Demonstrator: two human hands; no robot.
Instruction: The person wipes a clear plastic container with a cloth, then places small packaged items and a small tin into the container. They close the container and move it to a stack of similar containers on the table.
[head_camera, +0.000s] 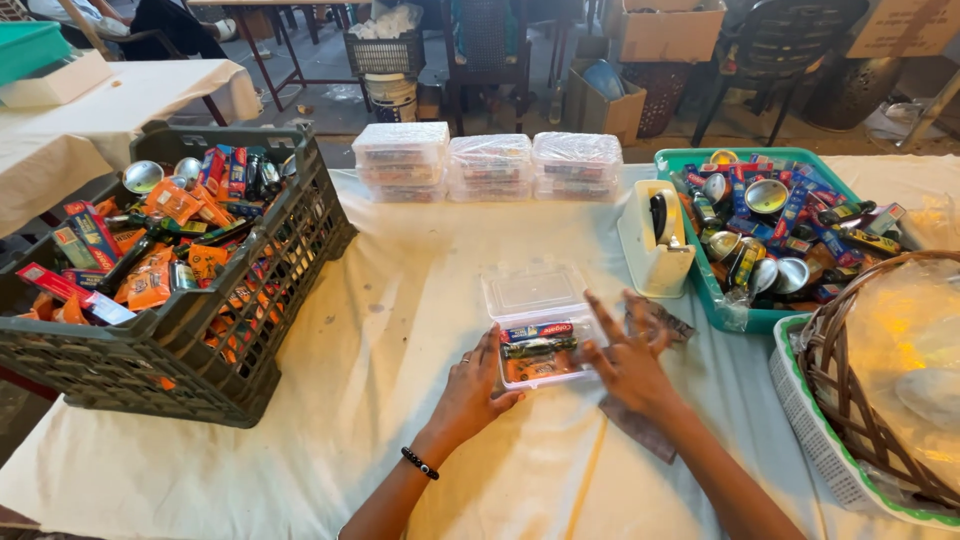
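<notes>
Left hand (478, 385) and right hand (628, 360) spread flat, gripping nothing, pressed against either side of the clear plastic box (540, 335) at frame centre, likely steadying it, lid hinged back. Upper centre: stacked filled boxes (490, 163). Left: dark crate (190, 300). Right: green tray (760, 320), all on the table (400, 330).
</notes>
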